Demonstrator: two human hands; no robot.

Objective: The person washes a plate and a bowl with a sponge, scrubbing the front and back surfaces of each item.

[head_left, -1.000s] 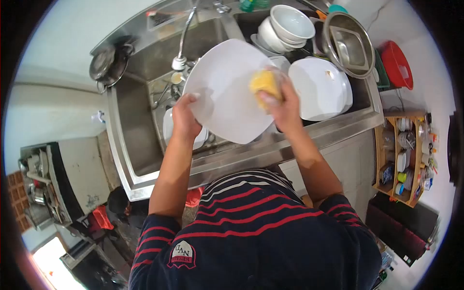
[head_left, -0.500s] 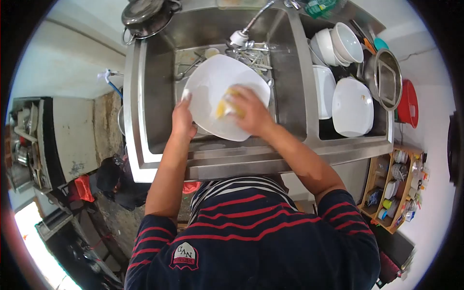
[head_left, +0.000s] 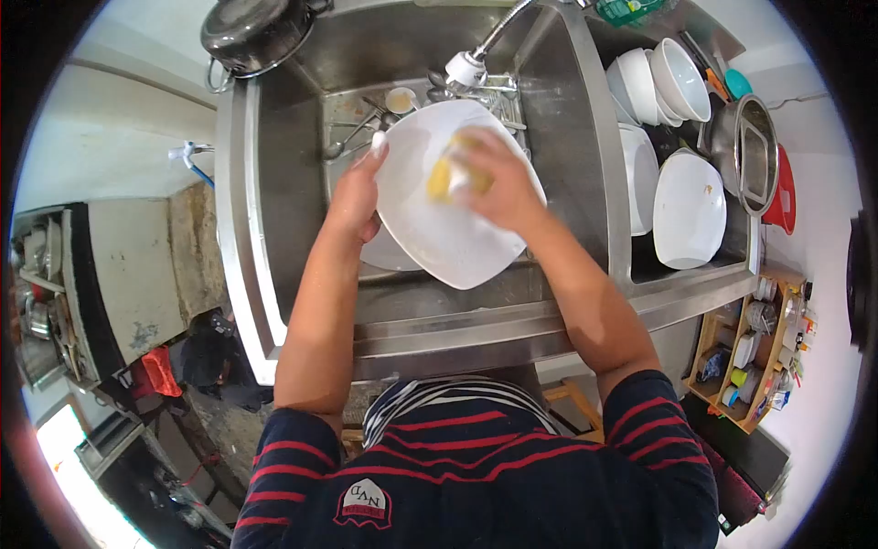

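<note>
A white squared plate (head_left: 462,252) is gripped in the left hand (head_left: 357,197) above the left basin of a stainless-steel sink (head_left: 572,137), its left edge pinched between the thumb, laid on the upper face, and fingers tucked out of sight underneath. A white spot (foam, by the look of it) sits at the thumb's tip. The right hand (head_left: 498,178), blurred, lies over the plate's upper face with its fingers curled around a yellow sponge (head_left: 441,183); the blur hides how tightly each finger bends. The left forearm reaches almost straight up from a striped sleeve (head_left: 288,462), the wrist near the plate's side, while the right forearm slants inward across the sink's front rim, the back of the hand turned up. Beneath the plate, the edge of a white dish (head_left: 389,253) shows, and spoons and other cutlery (head_left: 366,128) lie near a small round cup (head_left: 401,99) beside the faucet head (head_left: 465,69). In the right basin, white bowls (head_left: 681,80) lean together, just beyond a speck-marked plate (head_left: 688,215). A dark metal pot (head_left: 254,37) rests at the sink's far left corner.
</note>
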